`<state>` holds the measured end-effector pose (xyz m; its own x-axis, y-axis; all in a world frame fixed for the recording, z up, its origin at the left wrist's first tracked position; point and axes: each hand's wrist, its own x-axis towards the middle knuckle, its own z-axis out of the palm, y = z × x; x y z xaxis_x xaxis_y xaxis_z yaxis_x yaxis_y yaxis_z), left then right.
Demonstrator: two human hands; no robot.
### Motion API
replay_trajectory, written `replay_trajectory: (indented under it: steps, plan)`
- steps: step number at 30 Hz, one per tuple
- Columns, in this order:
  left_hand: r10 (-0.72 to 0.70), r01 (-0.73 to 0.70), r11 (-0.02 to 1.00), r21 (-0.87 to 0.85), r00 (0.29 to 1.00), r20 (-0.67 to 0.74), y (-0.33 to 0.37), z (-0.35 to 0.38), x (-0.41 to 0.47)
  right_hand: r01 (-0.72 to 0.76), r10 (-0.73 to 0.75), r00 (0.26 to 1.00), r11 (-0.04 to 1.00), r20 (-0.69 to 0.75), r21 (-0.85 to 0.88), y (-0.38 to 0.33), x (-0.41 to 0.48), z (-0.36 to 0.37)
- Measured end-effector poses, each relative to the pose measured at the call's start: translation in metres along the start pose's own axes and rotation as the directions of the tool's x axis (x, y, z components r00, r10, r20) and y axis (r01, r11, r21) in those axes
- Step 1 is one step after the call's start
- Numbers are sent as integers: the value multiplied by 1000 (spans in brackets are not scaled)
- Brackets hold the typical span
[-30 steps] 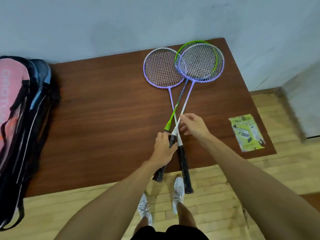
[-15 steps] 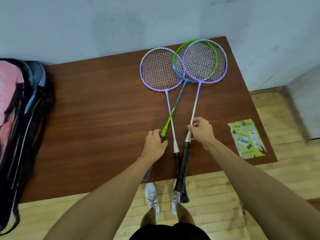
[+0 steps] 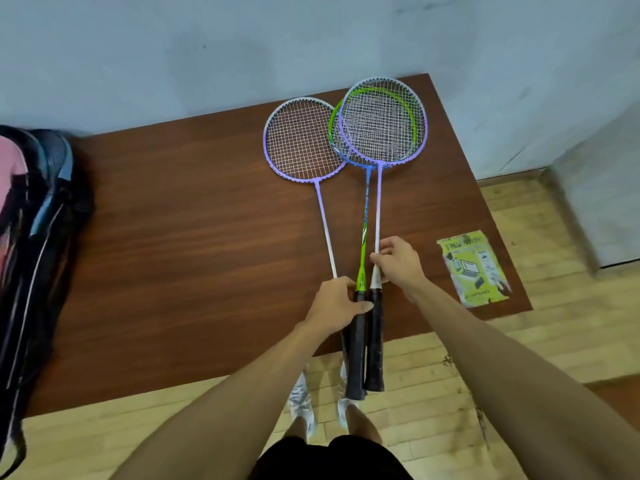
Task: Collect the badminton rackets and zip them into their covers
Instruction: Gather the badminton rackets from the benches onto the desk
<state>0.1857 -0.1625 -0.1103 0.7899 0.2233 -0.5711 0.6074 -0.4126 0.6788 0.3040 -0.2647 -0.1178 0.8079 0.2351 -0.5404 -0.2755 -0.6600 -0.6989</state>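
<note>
Head view. Shafts crossed a moment ago; now all three lie nearly parallel, black grips bunched and overhanging the bench (image 3: 190, 244) front edge. Left hand (image 3: 334, 303) clasps the left purple racket (image 3: 301, 140) grip, thumb against the green racket (image 3: 363, 237). Right hand (image 3: 398, 263) fingers pinch the right purple racket (image 3: 378, 202) at its cone. Bundle looks ready to lift. Racket bag (image 3: 31, 237) lies far left, a wide stretch of bench between; leaflet (image 3: 476, 268) near right.
</note>
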Motion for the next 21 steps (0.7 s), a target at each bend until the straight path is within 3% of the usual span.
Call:
replay_trajectory:
  steps: [12, 21]
  plan:
    - [1, 2, 991, -136, 1000, 21, 11, 15, 11, 43, -39, 997, 998, 70, -50, 4, 12, -6]
    - [25, -42, 986, -164, 994, -109, 7, -12, -6, 182, -170, 980, 976, 107, -116, -36, -2, 7]
